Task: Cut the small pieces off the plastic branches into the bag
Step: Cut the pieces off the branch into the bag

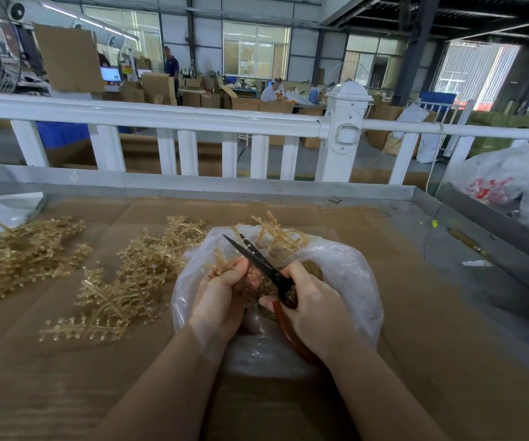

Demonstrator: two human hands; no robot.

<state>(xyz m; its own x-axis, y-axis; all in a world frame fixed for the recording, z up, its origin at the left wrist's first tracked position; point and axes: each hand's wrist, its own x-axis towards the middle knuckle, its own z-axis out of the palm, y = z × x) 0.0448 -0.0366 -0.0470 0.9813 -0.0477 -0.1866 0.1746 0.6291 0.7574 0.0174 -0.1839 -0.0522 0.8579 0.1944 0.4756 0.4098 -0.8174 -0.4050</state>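
Observation:
A clear plastic bag [346, 281] lies open on the cardboard-covered table, with small amber cut pieces inside. My left hand [221, 300] grips a pale amber plastic branch [221, 265] over the bag's mouth. My right hand [314, 310] holds scissors [257, 259] with black blades and red-brown handles; the blades are parted and point up-left beside the branch. A few bare amber stems [276, 233] lie at the bag's far edge.
Two heaps of plastic branches lie to the left: one [123, 281] next to the bag, another [18, 253] at the far left. A white fence [193, 122] runs behind the metal table rim [225, 186]. More plastic bags [505, 183] sit at the right.

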